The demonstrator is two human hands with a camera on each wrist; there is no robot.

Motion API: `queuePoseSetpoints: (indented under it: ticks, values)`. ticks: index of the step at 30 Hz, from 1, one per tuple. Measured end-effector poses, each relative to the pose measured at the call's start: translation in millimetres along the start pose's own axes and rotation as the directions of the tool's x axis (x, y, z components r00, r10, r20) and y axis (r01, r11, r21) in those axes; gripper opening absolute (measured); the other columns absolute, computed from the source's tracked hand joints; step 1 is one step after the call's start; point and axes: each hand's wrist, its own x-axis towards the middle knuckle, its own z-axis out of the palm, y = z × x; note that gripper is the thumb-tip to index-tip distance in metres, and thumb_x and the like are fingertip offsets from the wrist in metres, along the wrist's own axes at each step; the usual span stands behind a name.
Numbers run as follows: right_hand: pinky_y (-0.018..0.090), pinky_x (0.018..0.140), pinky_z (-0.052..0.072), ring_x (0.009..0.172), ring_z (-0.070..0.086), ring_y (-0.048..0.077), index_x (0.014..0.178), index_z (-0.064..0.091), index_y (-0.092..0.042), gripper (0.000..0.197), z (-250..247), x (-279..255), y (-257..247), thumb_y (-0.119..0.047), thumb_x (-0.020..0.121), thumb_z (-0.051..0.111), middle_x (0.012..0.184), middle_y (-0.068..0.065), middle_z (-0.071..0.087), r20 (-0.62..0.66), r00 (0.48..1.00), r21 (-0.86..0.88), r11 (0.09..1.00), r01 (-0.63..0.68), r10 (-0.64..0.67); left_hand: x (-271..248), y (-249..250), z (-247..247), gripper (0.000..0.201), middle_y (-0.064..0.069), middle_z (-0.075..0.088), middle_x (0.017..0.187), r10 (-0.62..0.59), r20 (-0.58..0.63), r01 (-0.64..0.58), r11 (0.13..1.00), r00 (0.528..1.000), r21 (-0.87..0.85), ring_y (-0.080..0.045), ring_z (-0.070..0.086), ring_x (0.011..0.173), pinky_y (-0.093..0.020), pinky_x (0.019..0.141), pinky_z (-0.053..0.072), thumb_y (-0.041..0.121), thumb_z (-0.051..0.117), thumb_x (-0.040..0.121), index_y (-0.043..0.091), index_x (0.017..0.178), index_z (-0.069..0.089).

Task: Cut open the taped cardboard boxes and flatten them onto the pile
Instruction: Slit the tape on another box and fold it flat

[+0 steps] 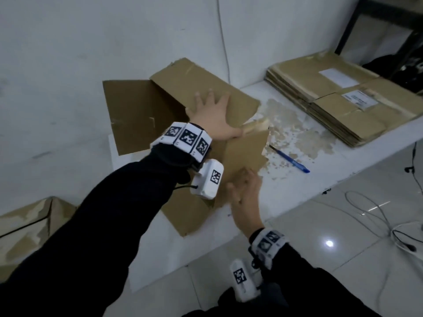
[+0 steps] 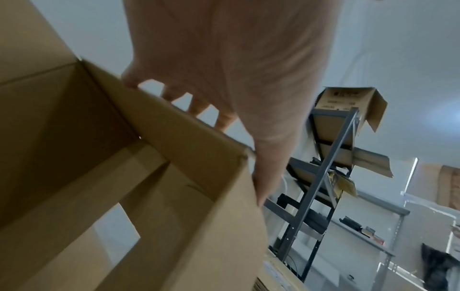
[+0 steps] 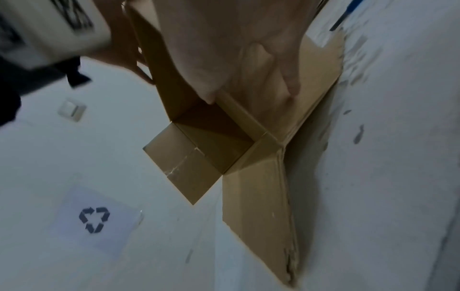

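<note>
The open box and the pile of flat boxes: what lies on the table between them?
A blue pen lies between the open box and the pile, on a worn patch of the table; the head view shows it.

The person's left hand (image 1: 212, 117) reaches forward on an outstretched arm in a dark sleeve, its fingers (image 2: 196, 106) spread wide and straight with the palm pressing flat. The right hand (image 1: 246, 197) sits nearer the body, fingers (image 3: 291, 82) extended and palm laid flat. Both wrists wear white bands printed with black square markers.
</note>
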Motion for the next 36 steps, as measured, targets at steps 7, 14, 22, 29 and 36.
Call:
queuePoseSetpoints:
  ticks: [7,14,22,29,36]
  values:
    - [0.042,0.115,0.024,0.131,0.039,0.016,0.143,0.036,-0.015,0.073,-79,77,4,-0.061,0.095,0.006,0.14,-0.001,0.045,0.328,0.844,0.399,0.747,-0.532,0.426,-29,-52,-6,0.115,-0.002,-0.007,0.161,0.021,0.144,-0.027,0.999,0.989,0.044,-0.031,-0.01,0.147,-0.057,0.116,0.009,0.071,0.067,0.063,0.033,0.152,0.004]
    - [0.035,0.099,0.047,0.113,0.058,0.015,0.124,0.05,-0.023,0.033,-103,127,-92,-0.035,0.103,0.027,0.126,0.001,0.059,0.099,0.985,0.705,0.709,0.031,-0.141,-63,-67,-1,0.133,0.006,-0.019,0.158,-0.062,0.199,0.055,0.998,0.978,0.037,-0.019,-0.014,0.146,-0.047,0.12,0.007,0.077,0.069,0.051,0.036,0.15,-0.009]
    - [0.04,0.112,0.03,0.135,0.031,0.016,0.147,0.019,-0.027,0.091,-81,153,-120,-0.051,0.075,0.071,0.149,0.0,0.027,0.702,0.663,0.07,0.951,0.301,-0.261,-105,-5,-61,0.029,-0.006,0.064,0.103,-0.226,-0.39,0.344,0.901,0.892,0.265,-0.029,0.06,0.092,-0.041,0.077,0.051,0.033,0.052,0.087,0.015,0.11,0.056]
    - [0.021,0.106,0.026,0.14,0.021,0.011,0.15,-0.008,-0.023,0.088,-71,190,-103,-0.036,0.092,0.056,0.156,0.005,0.014,0.744,0.613,0.277,0.957,0.081,-0.267,-49,66,9,0.05,-0.011,0.025,0.155,-0.383,-0.272,0.416,0.907,0.883,0.072,-0.024,0.011,0.146,-0.042,0.114,0.019,0.036,0.023,0.103,0.01,0.143,0.034]
    - [0.036,0.073,0.036,0.083,0.048,0.026,0.087,0.056,-0.013,0.042,-142,212,-40,-0.043,0.093,0.029,0.084,0.003,0.051,0.636,0.431,-0.261,0.347,0.901,-0.64,-42,76,54,0.067,-0.019,0.041,0.143,-0.553,-0.48,0.663,0.744,0.681,0.083,-0.035,0.026,0.14,-0.049,0.116,0.015,0.062,0.025,0.094,0.009,0.131,0.041]
